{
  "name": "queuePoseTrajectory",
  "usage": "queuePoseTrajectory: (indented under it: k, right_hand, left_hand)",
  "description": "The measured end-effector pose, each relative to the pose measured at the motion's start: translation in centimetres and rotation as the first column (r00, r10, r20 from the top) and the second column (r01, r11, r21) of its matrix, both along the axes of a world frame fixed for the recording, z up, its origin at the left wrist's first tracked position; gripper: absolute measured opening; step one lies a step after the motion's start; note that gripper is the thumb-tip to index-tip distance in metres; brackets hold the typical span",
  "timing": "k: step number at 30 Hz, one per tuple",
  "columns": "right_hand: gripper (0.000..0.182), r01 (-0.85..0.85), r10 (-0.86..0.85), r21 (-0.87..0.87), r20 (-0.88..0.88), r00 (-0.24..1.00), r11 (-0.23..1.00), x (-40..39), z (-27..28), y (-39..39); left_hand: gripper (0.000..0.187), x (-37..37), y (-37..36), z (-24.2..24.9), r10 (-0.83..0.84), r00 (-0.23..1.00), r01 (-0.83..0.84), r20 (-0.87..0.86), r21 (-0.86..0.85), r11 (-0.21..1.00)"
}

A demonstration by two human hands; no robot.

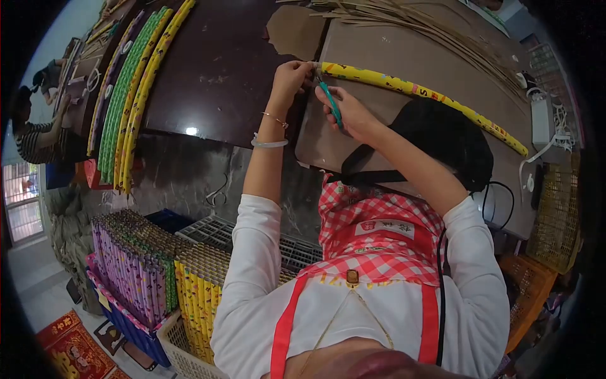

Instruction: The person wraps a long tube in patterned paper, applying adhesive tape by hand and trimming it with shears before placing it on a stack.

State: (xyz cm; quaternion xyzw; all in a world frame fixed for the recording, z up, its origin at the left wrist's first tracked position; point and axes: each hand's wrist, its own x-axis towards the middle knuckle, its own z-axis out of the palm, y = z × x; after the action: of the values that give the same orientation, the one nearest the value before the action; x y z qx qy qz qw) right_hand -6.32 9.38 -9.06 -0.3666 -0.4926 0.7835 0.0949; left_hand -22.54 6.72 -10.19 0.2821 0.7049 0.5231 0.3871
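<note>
White shirt point(252, 309), scissors point(331, 104) in right hand point(351, 115), black bag point(445, 139) beside yellow tube point(394, 83)

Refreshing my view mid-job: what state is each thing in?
left hand: at tube's end, grip unclear
right hand: gripping scissors
teal-handled scissors: held, blade opening unclear
yellow patterned tube: lying on table
black bag: slumped
brown strips: loosely bunched
purple tubes: upright, packed
basketed yellow tubes: upright
power strip: cables attached

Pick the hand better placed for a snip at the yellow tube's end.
Right, probably: the right hand holds the teal scissors, blades close to the yellow tube's end. The left hand is at that end too, with no cutting tool visible.
</note>
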Motion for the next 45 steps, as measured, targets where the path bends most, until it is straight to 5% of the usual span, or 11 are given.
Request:
queuePoseTrajectory:
  k: [20,24,26,28,32,36,38,40,42,44,45]
  right_hand:
    - [0.059,0.025,-0.023,0.032,-0.059,0.998,0.999,-0.3,-1.2,-0.3]
    - [0.057,-0.114,0.088,0.237,0.116,0.989,0.965,1.1,0.6,-1.2]
    - [0.055,-0.204,0.145,0.336,0.194,0.970,0.919,2.1,2.4,-0.5]
    - [0.050,-0.190,0.149,0.859,0.135,0.980,0.475,4.1,4.5,1.4]
    - [0.043,-0.360,0.001,0.933,0.360,0.933,-0.012,5.4,4.1,14.6]
    - [0.044,-0.455,0.010,0.879,0.461,0.887,-0.144,6.1,0.5,22.7]
    - [0.043,-0.428,0.023,0.873,0.445,0.895,-0.233,5.9,-0.4,24.3]
    - [0.042,-0.556,0.016,0.724,0.614,0.789,-0.407,5.7,-0.5,25.0]
    - [0.041,-0.693,-0.129,0.626,0.701,0.701,-0.357,4.6,1.4,23.0]
    - [0.041,-0.808,-0.271,0.513,0.766,0.583,-0.289,3.8,2.8,19.9]
    - [0.044,-0.692,-0.085,0.685,0.694,0.715,-0.229,3.6,3.3,18.3]
  left_hand:
    - [0.028,0.0,0.1,-0.5,-0.004,1.000,0.003,-0.009,-0.028,1.000]
    - [0.028,0.5,-1.3,-0.1,0.125,0.992,-0.123,-0.011,0.116,0.986]
    - [0.027,1.5,-4.8,1.7,0.243,0.951,-0.225,-0.191,0.114,0.968]
    - [0.025,2.3,-9.9,2.1,0.342,0.911,-0.341,-0.229,0.044,0.939]
    - [0.017,5.6,-21.0,-0.4,0.551,0.778,-0.597,-0.303,-0.083,0.798]
    - [0.019,6.9,-26.3,-7.5,0.465,0.640,-0.628,-0.612,-0.069,0.775]
    - [0.027,6.0,-27.0,-8.5,0.235,0.619,-0.550,-0.749,-0.200,0.811]
    - [0.023,6.0,-25.8,-8.6,0.329,0.539,-0.630,-0.776,-0.112,0.769]
    - [0.017,5.6,-24.2,-7.7,0.391,0.312,-0.700,-0.866,0.069,0.711]
    - [0.019,6.3,-20.4,-4.4,0.464,0.369,-0.660,-0.805,0.124,0.741]
    - [0.021,6.9,-17.9,-2.6,0.526,0.421,-0.621,-0.739,0.188,0.761]
